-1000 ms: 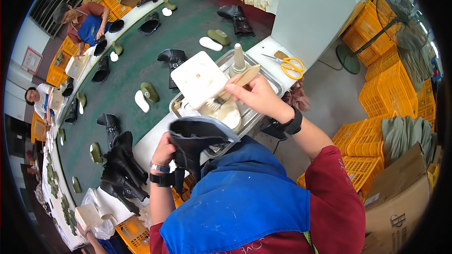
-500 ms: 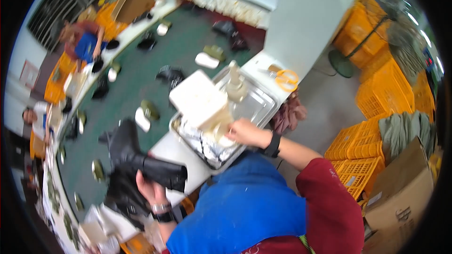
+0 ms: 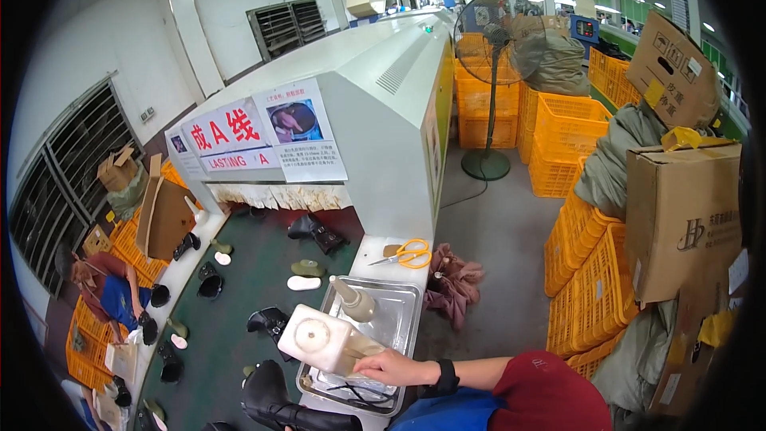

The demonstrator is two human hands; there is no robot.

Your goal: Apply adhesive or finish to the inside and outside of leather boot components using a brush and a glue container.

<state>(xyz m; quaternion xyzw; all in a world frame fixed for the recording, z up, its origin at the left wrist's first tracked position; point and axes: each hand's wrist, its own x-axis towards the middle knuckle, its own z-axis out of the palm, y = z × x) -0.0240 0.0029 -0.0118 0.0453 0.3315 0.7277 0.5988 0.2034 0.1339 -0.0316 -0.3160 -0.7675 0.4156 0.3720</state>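
My right hand (image 3: 396,368) grips closed on a brush handle inside the metal tray (image 3: 403,304), at 4 o'clock of the white glue jug (image 3: 319,338). Black boot (image 3: 291,409) lies at 7 o'clock; left grip hidden, cannot tell.

A white plastic jug (image 3: 323,341) with a round cap on its face sits tilted in the steel tray (image 3: 399,303), its lower edge touched by the right hand (image 3: 391,367). At seven o'clock from it, a black boot (image 3: 287,407) lies on its side at the worktop's near edge.
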